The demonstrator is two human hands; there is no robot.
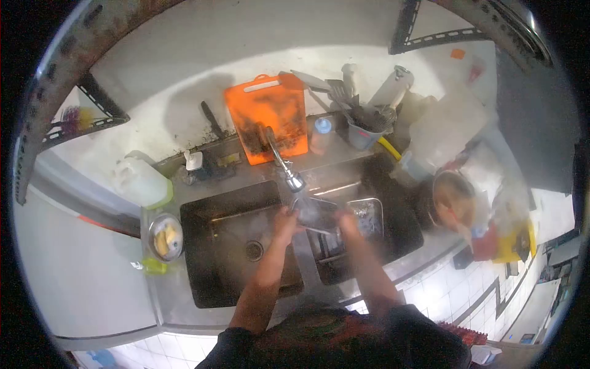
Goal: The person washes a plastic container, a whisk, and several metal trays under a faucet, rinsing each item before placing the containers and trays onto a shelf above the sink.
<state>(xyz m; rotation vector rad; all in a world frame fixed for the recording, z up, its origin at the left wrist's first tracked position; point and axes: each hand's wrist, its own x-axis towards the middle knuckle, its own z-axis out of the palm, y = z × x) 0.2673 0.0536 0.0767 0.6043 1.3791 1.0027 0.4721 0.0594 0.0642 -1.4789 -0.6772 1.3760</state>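
Both my hands hold a dark, shallow container (317, 215) under the faucet (295, 181), over the divider and the right basin. My left hand (286, 224) grips its left end, with the fingers wrapped on the edge. At the right end, my right hand (345, 222) is closed on it. Water seems to run from the faucet onto the container, though the view there is hazy. Just right of my right hand, a clear rectangular tray (370, 214) with suds or drops lies in the right basin.
The left basin (215, 258) has a drain. An orange cutting board (270, 117) leans on the wall behind the faucet. A utensil holder (364, 136) and a bottle (321, 135) stand behind the sink. A bowl with yellow items (166, 237) sits left, a large pot (452, 200) right.
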